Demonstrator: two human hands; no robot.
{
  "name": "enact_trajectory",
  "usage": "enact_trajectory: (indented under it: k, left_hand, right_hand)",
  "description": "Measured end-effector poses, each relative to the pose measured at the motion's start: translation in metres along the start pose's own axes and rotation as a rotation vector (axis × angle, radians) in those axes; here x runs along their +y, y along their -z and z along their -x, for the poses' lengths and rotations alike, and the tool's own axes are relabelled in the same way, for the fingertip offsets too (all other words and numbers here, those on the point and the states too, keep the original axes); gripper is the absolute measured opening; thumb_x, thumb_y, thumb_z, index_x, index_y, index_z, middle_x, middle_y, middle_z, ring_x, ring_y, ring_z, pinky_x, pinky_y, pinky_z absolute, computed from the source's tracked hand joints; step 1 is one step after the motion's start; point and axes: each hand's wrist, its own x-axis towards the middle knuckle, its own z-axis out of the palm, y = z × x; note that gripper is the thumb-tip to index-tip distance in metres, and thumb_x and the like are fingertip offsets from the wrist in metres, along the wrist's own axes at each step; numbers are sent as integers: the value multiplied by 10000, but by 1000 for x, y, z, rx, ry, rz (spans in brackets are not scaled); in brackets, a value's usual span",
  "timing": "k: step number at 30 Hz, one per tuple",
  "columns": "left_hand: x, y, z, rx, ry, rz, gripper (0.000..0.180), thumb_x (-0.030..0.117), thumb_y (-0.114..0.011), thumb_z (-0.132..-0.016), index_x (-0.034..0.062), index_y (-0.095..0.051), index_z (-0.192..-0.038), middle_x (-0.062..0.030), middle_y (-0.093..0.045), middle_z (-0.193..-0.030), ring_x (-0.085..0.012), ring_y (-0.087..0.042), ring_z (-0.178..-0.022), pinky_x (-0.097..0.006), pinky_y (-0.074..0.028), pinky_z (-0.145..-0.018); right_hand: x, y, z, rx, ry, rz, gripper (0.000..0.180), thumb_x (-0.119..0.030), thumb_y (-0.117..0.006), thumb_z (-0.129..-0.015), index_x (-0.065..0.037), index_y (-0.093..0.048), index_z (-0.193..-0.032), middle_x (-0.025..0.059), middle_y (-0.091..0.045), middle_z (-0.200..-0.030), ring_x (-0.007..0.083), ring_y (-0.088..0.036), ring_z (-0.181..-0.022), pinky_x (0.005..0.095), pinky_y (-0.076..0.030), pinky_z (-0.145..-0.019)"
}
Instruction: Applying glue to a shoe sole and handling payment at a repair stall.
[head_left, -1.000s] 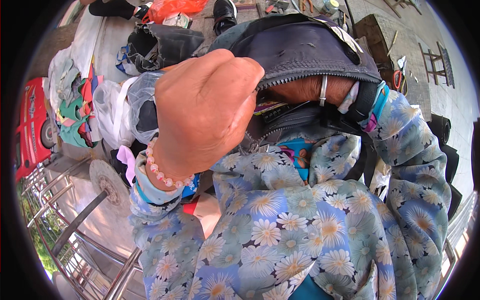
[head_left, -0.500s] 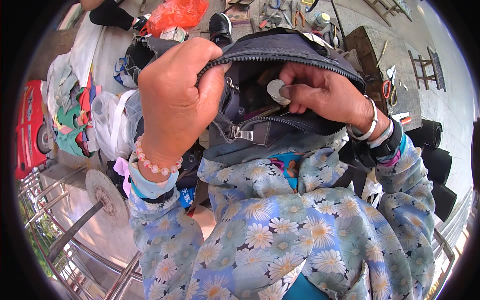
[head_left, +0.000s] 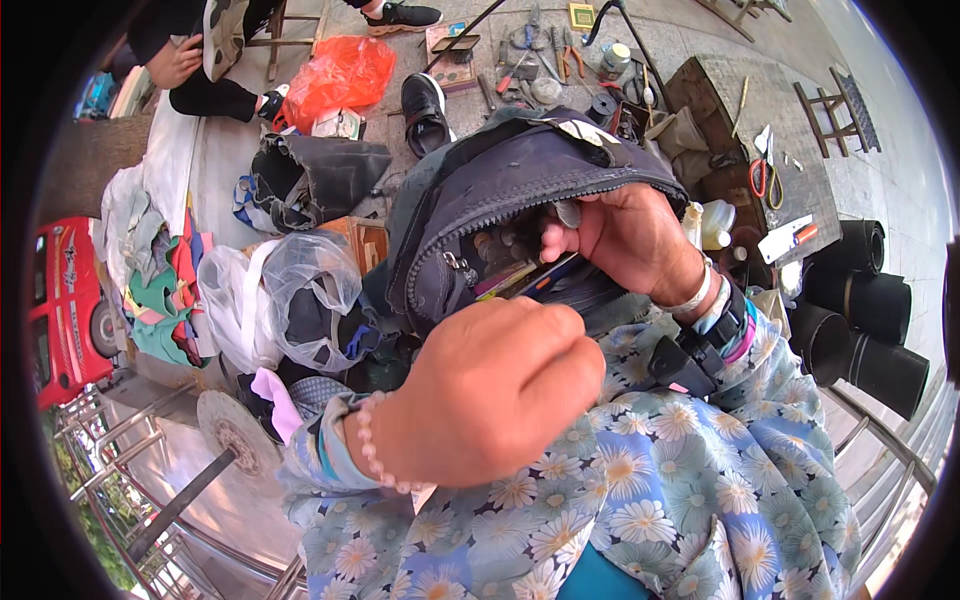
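Bag (head_left: 540, 165): one, dark, directly in front of the person, above the flowered garment (head_left: 640, 470); zip undone, mouth gaping toward the wearer.

Right hand (head_left: 645, 240): inside the bag's mouth, palm partly turned up, fingers bent and drawn in to a narrow pinch; holds a coin (head_left: 568, 213), silver-grey, partly covered. Some fingers are hidden behind the upper zip edge. Wrist carries a pale bangle (head_left: 695, 290).

Left hand (head_left: 480, 390): near the bag's lower edge, back of the hand up, fingers curled under. Fingertips hidden; cannot tell how tightly they close, whether they hold anything, or whether they touch the bag. Wrist carries a beaded bracelet (head_left: 375, 450).

Clear plastic bag (head_left: 315, 285): one, left of the dark bag, dark contents showing through. Cloth scraps (head_left: 160, 310): one heap, mixed colours, farther left. Red plastic bag (head_left: 340, 85): one, crumpled, on the ground beyond. Black shoe (head_left: 425, 115): one, just past the bag.

Scissors (head_left: 765, 180): one pair, lying on the board (head_left: 805, 180) at right. Knife (head_left: 788, 238): one, orange on the handle, near the scissors. Black rolls (head_left: 870, 300): several, far right.
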Motion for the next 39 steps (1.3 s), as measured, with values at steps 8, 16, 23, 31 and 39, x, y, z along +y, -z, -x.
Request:
enact_trajectory:
  k: [8,16,23,31,39]
  left_hand:
    - [-87,0,-7,28,368,50,245,26,-468,-837,-68,-545,-1050,-144,-599,-797,-205,-589,-661,-283,-472,-629]
    - [-89,-6,-9,-40,605,543,258,56,-501,-852,-57,-534,-1080,-53,-600,-785,-83,-560,-651,-220,-468,-593]
    - [-102,-13,-4,77,650,585,158,30,-586,-793,-44,-587,-933,-30,-597,-749,-54,-543,-606,-192,-451,-539]
    - [-102,-10,-1,4,639,499,142,16,-578,-792,-45,-585,-920,-9,-589,-754,-39,-520,-617,-184,-427,-545]
    - [-102,-8,-2,-43,557,481,129,28,-571,-800,-35,-584,-911,20,-555,-704,-28,-488,-600,-176,-403,-528]
  right_hand:
    - [7,-4,4,115,-130,313,235,-146,-503,-885,6,-511,-1064,62,-541,-922,161,-565,-735,262,-479,-598]
    - [11,-2,-3,79,-156,436,232,-211,-504,-898,-37,-540,-1048,30,-549,-911,136,-534,-723,250,-472,-575]
    - [12,-4,-4,135,-195,324,232,-176,-512,-891,-11,-531,-1054,55,-551,-918,154,-563,-756,274,-505,-631]
    - [16,-4,1,154,-108,403,207,-93,-561,-853,2,-531,-1035,71,-558,-909,156,-576,-772,262,-509,-642]
    - [15,-5,0,114,-120,487,195,-160,-567,-864,-10,-557,-988,57,-565,-878,153,-577,-752,254,-507,-625]
